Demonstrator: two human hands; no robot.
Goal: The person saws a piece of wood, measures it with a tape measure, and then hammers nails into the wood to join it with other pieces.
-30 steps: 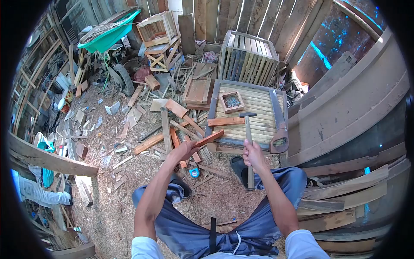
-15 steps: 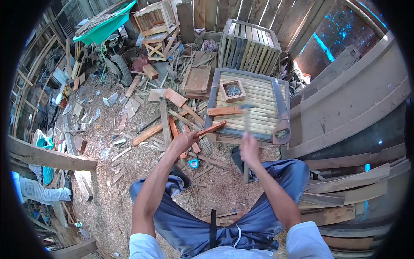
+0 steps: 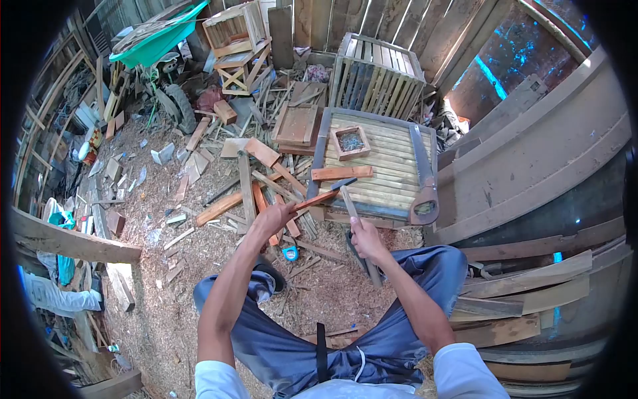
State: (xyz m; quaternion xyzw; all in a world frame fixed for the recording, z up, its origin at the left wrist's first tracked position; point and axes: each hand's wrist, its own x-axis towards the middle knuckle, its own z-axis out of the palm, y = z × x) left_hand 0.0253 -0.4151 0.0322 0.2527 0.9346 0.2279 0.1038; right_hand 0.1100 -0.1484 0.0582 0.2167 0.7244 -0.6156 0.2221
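My left hand is closed round one end of a narrow reddish wooden strip, which points to the right, toward the slatted wooden panel. In my right hand is a hammer, gripped along its wooden handle. The hammer's dark head overlaps the strip's far end in this view. Just beyond it, a short reddish wood piece lies on the panel. A small square wooden box with nails in it sits farther up the panel, and a handsaw rests along the right edge.
Wood offcuts and shavings litter the ground, with a blue tape measure near my left foot. A slatted crate stands behind the panel. Boards are stacked at the right. Another person's leg shows at the left.
The hammer has swung down and to the left, from an upright position above my right hand to the strip's end. My left hand still holds the strip.
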